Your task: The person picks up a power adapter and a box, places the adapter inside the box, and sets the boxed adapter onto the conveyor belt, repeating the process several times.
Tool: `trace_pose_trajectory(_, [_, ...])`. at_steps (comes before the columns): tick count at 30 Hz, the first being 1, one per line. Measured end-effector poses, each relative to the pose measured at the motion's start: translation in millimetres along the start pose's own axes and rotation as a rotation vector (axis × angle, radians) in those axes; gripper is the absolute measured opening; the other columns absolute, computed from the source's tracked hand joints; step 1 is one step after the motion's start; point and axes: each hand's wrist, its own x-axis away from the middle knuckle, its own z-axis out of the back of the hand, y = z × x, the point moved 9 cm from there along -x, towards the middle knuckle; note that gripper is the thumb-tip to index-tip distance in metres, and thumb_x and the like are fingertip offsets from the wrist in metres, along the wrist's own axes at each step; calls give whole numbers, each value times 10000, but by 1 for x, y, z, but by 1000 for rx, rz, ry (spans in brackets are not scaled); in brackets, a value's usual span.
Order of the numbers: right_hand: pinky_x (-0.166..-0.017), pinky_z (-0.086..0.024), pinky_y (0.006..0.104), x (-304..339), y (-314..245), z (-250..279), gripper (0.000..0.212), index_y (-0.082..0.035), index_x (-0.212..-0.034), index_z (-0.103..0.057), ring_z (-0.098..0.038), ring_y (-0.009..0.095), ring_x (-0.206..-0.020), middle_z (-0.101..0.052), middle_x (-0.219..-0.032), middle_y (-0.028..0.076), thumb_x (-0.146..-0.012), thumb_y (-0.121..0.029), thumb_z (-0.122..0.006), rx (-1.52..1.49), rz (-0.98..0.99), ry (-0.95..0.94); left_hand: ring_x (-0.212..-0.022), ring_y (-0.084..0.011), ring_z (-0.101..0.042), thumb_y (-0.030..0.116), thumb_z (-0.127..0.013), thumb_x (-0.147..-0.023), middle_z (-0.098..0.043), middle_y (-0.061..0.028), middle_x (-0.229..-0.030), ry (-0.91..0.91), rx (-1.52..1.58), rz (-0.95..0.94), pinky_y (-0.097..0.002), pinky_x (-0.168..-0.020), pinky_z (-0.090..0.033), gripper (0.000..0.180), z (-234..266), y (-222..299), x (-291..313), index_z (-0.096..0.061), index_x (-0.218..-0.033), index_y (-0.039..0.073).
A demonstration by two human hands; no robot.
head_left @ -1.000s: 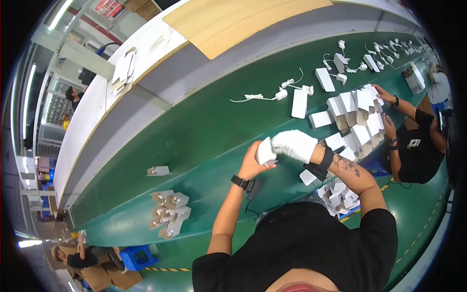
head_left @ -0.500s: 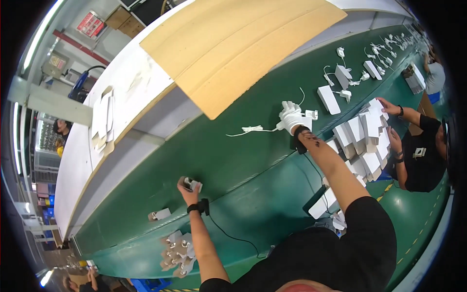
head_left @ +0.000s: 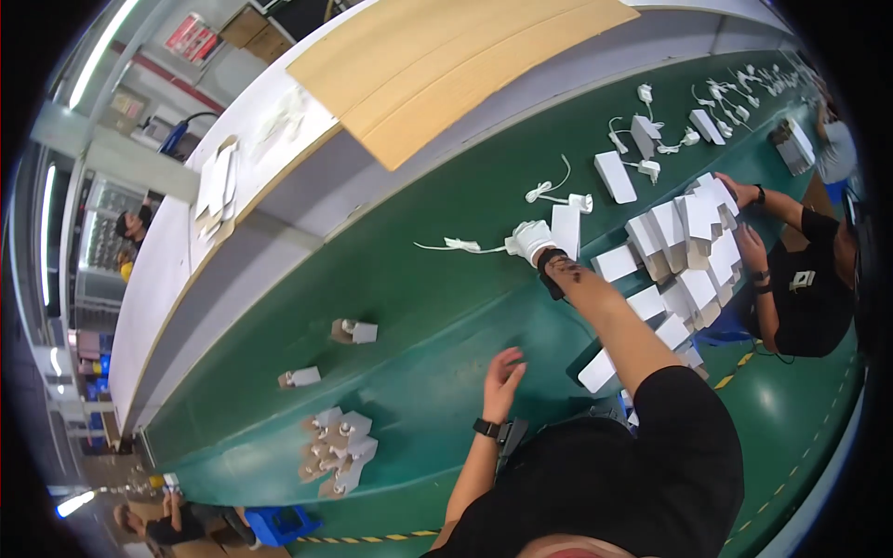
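Observation:
My left hand (head_left: 503,381) is bare and open, fingers apart, held over the near part of the green bench with nothing in it. A white glove covers my right hand (head_left: 530,240), whose fingers are curled down over a white charger; the plug is hidden under the glove, and its bundled cable (head_left: 460,245) trails left. Touching or close beside that glove lies a white box (head_left: 566,230). Just beyond it is another white plug (head_left: 581,202) with a looped cable. Further left, an open box with a white item inside (head_left: 354,331) lies on the belt.
A second small box (head_left: 299,377) and a cluster of open, filled boxes (head_left: 337,451) lie at left. Stacked white boxes (head_left: 684,232) stand at right, near a co-worker's hands (head_left: 752,246). Cardboard (head_left: 446,70) overhangs the belt from the white shelf (head_left: 177,270). Chargers and boxes line the belt's far right.
My left hand has let go of the open box on the belt and come back right, toward my body. My right hand has shifted slightly left and nearer with the charger's cable.

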Motion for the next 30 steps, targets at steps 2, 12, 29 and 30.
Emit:
trace_pose_trajectory(2, [-742, -500, 428, 50, -79, 28, 347, -99, -956, -649, -639, 299, -870, -647, -943, 147, -726, -357, -676, -116, 232, 10, -1074, -225, -561, 248, -596, -893, -521, -137, -1248, -1, 41, 29, -327, -891, -445, 496, 11, 3, 22, -398, -1311, 70])
trace_pose_trajectory(12, [-727, -488, 351, 321, -69, 97, 329, -87, -974, -590, -594, 257, -824, -577, -857, 90, -764, -301, -726, -678, 711, 218, -810, -206, -592, 352, -574, -899, -612, -98, -902, -239, 1531, -122, -363, -781, -503, 345, 33, -10, -26, -532, -1098, 74])
trace_pose_trajectory(29, [-743, -493, 290, 310, -51, 65, 323, -35, -1182, -477, -586, 185, -867, -565, -995, 73, -907, -194, -537, -1672, 392, -76, -819, -189, -588, 578, -438, -895, -622, -82, -963, -151, 856, 71, -315, -784, -473, 629, -36, 49, -44, -490, -1247, 59])
trace_pose_trajectory(30, [-746, -493, 290, 302, -46, 59, 325, -34, -1174, -482, -588, 185, -867, -568, -1008, 72, -901, -198, -547, -1618, 350, -43, -878, -189, -574, 569, -425, -905, -600, -87, -1023, -123, 820, 83, -318, -822, -457, 641, -43, 50, -50, -430, -1299, 62])
